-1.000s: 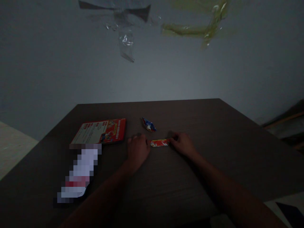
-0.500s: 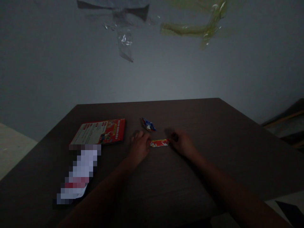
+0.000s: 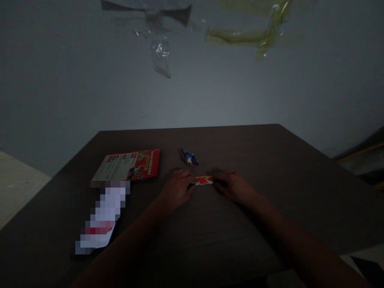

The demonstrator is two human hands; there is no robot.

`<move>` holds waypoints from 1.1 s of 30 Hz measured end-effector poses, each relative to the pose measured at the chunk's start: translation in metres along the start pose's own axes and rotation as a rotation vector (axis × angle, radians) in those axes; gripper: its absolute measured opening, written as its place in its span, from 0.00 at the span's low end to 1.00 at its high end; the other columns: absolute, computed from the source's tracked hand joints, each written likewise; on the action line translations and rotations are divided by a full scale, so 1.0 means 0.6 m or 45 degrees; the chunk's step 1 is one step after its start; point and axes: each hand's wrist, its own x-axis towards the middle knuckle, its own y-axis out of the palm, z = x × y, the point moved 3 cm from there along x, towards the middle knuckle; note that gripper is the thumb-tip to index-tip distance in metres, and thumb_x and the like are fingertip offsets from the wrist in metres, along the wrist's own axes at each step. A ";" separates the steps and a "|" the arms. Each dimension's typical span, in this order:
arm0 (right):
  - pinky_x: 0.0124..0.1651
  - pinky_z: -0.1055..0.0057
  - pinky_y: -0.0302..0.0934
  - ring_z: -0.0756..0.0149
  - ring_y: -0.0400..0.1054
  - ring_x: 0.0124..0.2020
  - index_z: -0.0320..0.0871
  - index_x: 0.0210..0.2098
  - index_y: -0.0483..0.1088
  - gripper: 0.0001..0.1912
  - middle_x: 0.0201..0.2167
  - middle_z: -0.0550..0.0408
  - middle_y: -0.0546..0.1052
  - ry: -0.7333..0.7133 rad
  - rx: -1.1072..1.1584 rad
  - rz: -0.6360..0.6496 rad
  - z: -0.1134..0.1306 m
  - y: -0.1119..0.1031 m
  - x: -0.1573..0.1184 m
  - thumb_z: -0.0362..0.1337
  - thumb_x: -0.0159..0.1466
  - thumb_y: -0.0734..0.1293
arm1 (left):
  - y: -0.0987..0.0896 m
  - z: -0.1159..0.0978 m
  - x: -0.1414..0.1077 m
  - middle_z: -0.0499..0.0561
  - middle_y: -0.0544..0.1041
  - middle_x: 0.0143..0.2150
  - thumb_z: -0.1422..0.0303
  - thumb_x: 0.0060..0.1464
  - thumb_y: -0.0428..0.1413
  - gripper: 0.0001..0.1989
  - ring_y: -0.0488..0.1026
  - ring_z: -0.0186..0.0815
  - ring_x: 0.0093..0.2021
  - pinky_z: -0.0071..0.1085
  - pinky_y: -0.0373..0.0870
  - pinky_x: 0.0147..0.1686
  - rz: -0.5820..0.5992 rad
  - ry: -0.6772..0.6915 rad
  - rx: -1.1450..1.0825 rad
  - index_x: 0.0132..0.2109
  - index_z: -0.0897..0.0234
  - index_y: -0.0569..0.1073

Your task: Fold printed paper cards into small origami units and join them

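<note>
A small red strip (image 3: pixel 204 180) with a jagged yellow band along its far edge lies near the middle of the dark wooden bench (image 3: pixel 240 146), crosswise between two bare hands. The left hand (image 3: pixel 177 189) has its fingers closed on the strip's left end, thumb on the near side; the right hand (image 3: pixel 237 189) has its fingers bent and gripping the right end, though the dim light hides exactly how they press. Only the middle of the strip shows between them.

Just beyond the left hand is a small blue packet (image 3: pixel 189 157) with red edges, lying at a slant. Farther left is a flat red box (image 3: pixel 147 165) with a pale printed panel, and nearer the person, close to that box, lies a whitish item (image 3: pixel 105 214) blurred by pixelation. Behind the bench stands a grey wall (image 3: pixel 210 88), bearing clear tape (image 3: pixel 161 58) and yellowish tape (image 3: pixel 237 37).
</note>
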 end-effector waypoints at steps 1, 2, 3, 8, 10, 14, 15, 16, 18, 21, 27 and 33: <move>0.44 0.68 0.62 0.63 0.70 0.40 0.44 0.45 0.72 0.12 0.38 0.52 0.77 -0.004 0.017 0.004 -0.002 0.000 -0.001 0.33 0.63 0.63 | 0.000 0.001 0.001 0.52 0.71 0.39 0.67 0.58 0.50 0.10 0.66 0.40 0.43 0.37 0.62 0.46 0.010 0.008 0.001 0.45 0.61 0.73; 0.45 0.67 0.63 0.63 0.70 0.40 0.44 0.45 0.72 0.12 0.39 0.52 0.77 -0.008 0.026 0.008 -0.004 0.000 -0.002 0.33 0.63 0.63 | -0.001 0.002 0.002 0.52 0.71 0.39 0.67 0.59 0.50 0.11 0.66 0.40 0.43 0.37 0.61 0.45 0.019 0.020 0.008 0.46 0.61 0.73; 0.45 0.67 0.63 0.63 0.70 0.41 0.44 0.45 0.72 0.12 0.40 0.51 0.77 -0.014 0.028 0.008 -0.006 0.001 -0.001 0.34 0.63 0.62 | -0.001 0.002 0.002 0.52 0.71 0.39 0.66 0.60 0.48 0.12 0.66 0.40 0.43 0.37 0.61 0.45 0.028 0.034 0.019 0.48 0.60 0.72; 0.45 0.66 0.64 0.63 0.70 0.42 0.46 0.46 0.72 0.13 0.42 0.53 0.77 -0.098 -0.012 0.000 -0.012 0.008 -0.001 0.34 0.66 0.60 | -0.006 0.000 -0.001 0.52 0.72 0.39 0.67 0.63 0.44 0.15 0.67 0.39 0.42 0.37 0.61 0.44 0.050 0.068 0.087 0.52 0.58 0.71; 0.45 0.66 0.64 0.63 0.70 0.42 0.47 0.47 0.71 0.13 0.41 0.52 0.77 -0.123 -0.033 -0.015 -0.014 0.010 -0.001 0.34 0.66 0.59 | -0.004 0.001 -0.002 0.53 0.72 0.40 0.67 0.62 0.44 0.15 0.67 0.39 0.43 0.38 0.61 0.45 0.028 0.069 0.063 0.52 0.57 0.71; 0.45 0.67 0.63 0.64 0.70 0.41 0.45 0.48 0.70 0.13 0.39 0.51 0.77 -0.157 -0.070 -0.056 -0.018 0.018 0.001 0.35 0.67 0.58 | 0.005 0.004 0.001 0.53 0.73 0.44 0.66 0.60 0.48 0.13 0.66 0.40 0.47 0.38 0.61 0.49 -0.069 0.046 -0.054 0.49 0.61 0.72; 0.45 0.67 0.63 0.64 0.70 0.40 0.45 0.47 0.71 0.13 0.38 0.51 0.77 -0.168 -0.090 -0.068 -0.018 0.021 0.002 0.35 0.67 0.58 | 0.007 0.005 0.003 0.53 0.73 0.45 0.66 0.60 0.49 0.13 0.66 0.40 0.47 0.38 0.61 0.49 -0.088 0.037 -0.086 0.48 0.61 0.72; 0.44 0.67 0.63 0.63 0.70 0.39 0.44 0.46 0.71 0.13 0.37 0.51 0.77 -0.183 -0.114 -0.081 -0.018 0.023 0.003 0.35 0.67 0.58 | 0.010 0.005 0.006 0.53 0.73 0.45 0.66 0.59 0.49 0.12 0.67 0.40 0.47 0.37 0.61 0.49 -0.100 0.032 -0.119 0.48 0.61 0.72; 0.43 0.67 0.63 0.63 0.69 0.37 0.43 0.44 0.72 0.12 0.35 0.50 0.77 -0.213 -0.154 -0.102 -0.016 0.025 0.006 0.35 0.67 0.58 | 0.015 0.004 0.010 0.52 0.74 0.44 0.67 0.59 0.50 0.11 0.67 0.38 0.46 0.35 0.63 0.49 -0.106 0.039 -0.193 0.47 0.61 0.73; 0.43 0.67 0.62 0.63 0.69 0.37 0.42 0.41 0.71 0.12 0.34 0.49 0.76 -0.258 -0.176 -0.124 -0.010 0.025 0.008 0.34 0.67 0.57 | 0.019 0.005 0.015 0.51 0.76 0.43 0.68 0.58 0.52 0.10 0.69 0.37 0.45 0.34 0.64 0.48 -0.126 0.039 -0.288 0.46 0.60 0.74; 0.42 0.65 0.63 0.62 0.68 0.37 0.42 0.42 0.70 0.10 0.34 0.48 0.76 -0.336 -0.127 -0.194 -0.002 0.020 0.004 0.33 0.66 0.57 | 0.020 0.013 0.015 0.50 0.77 0.39 0.69 0.55 0.55 0.08 0.72 0.36 0.41 0.32 0.67 0.43 -0.160 -0.071 -0.458 0.42 0.62 0.75; 0.43 0.64 0.63 0.62 0.68 0.38 0.40 0.40 0.70 0.10 0.34 0.48 0.76 -0.366 -0.049 -0.275 0.007 0.013 0.001 0.34 0.66 0.58 | 0.017 0.011 0.014 0.49 0.78 0.36 0.71 0.54 0.55 0.05 0.74 0.34 0.38 0.30 0.68 0.40 -0.168 -0.147 -0.510 0.38 0.62 0.75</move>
